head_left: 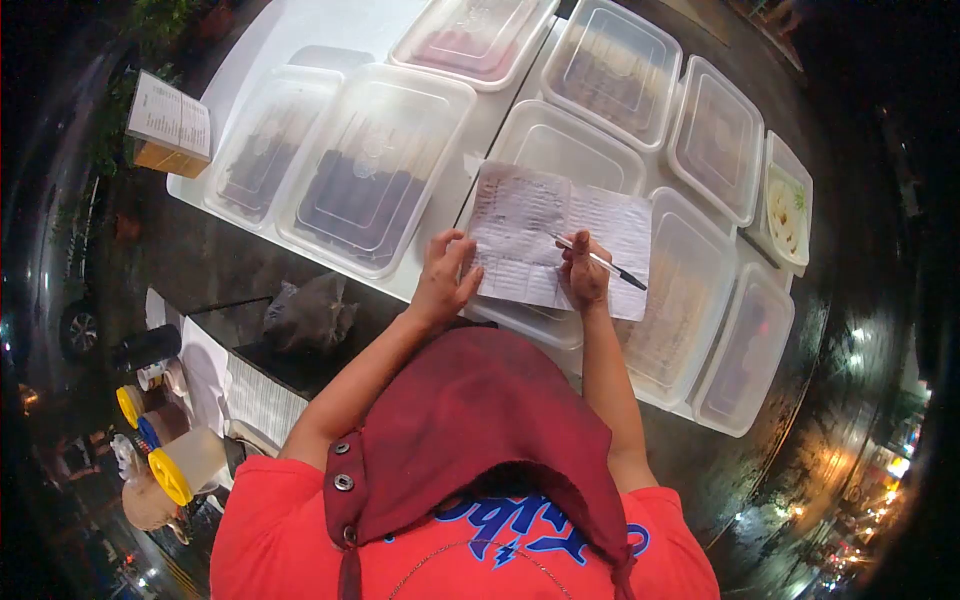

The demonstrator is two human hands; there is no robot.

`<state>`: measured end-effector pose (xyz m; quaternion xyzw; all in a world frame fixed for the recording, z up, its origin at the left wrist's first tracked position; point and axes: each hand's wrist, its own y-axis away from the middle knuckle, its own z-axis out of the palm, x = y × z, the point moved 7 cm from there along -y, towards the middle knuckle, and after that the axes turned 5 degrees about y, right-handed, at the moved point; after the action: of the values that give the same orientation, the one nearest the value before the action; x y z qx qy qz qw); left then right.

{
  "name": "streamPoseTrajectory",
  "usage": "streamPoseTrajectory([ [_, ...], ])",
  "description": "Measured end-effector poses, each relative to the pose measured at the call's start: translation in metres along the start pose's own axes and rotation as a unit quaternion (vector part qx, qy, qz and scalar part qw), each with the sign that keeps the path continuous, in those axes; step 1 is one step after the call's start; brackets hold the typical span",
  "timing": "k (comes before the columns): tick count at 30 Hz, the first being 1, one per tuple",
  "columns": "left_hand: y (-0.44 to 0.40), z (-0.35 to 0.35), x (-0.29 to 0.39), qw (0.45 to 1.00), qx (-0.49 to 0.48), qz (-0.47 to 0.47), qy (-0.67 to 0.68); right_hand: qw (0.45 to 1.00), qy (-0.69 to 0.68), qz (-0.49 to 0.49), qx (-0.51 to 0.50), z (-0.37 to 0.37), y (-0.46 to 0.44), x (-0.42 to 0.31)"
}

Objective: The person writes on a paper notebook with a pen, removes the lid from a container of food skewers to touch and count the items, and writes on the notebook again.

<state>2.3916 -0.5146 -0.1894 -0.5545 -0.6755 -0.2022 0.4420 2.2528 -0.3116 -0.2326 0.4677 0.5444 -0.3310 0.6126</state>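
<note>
A creased sheet of paper [520,215] covered in lines of writing lies across the lids of plastic containers. My right hand [584,272] rests on its lower right part, fingers closed round a pen [625,272] with a clear barrel and dark end. The pen's tip points up and left toward the middle of the sheet. At the paper's lower left edge is my left hand [446,278], its fingers bent and slightly apart, with nothing seen in them. Just left of that hand stands a large lidded container [375,170] with dark contents.
More lidded containers [715,140] crowd the white table [235,75]; one at the right [787,210] holds pale food. A small box with a printed card [170,118] stands at the left corner. Yellow-lidded jars [180,470] and a plastic bag [310,312] sit lower left.
</note>
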Motion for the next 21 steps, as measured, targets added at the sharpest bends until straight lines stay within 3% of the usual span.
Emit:
streamPoseTrajectory([
  [3,-0.001,0.0,0.013,0.996,0.003,0.014,-0.091,0.994,0.095,-0.045,0.022,-0.002,0.0,-0.011],
  [6,-0.008,0.012,0.045,0.96,-0.022,0.164,-0.226,0.985,0.155,-0.063,0.051,0.005,0.001,-0.032],
  [9,-0.012,0.049,0.051,0.951,-0.173,0.203,-0.153,0.975,0.171,-0.127,0.055,0.018,-0.004,-0.053],
  [10,-0.012,0.058,0.05,0.939,-0.218,0.194,-0.182,0.97,0.175,-0.158,0.056,0.021,-0.004,-0.058],
  [13,-0.012,0.069,0.04,0.935,-0.234,0.18,-0.196,0.935,0.296,-0.192,0.029,0.031,-0.005,-0.055],
  [17,-0.014,0.066,0.043,0.94,-0.243,0.155,-0.185,0.945,0.242,-0.209,0.068,0.03,-0.001,-0.055],
  [21,-0.016,0.061,0.046,0.95,-0.2,0.164,-0.174,0.937,0.272,-0.211,0.058,0.029,-0.003,-0.047],
])
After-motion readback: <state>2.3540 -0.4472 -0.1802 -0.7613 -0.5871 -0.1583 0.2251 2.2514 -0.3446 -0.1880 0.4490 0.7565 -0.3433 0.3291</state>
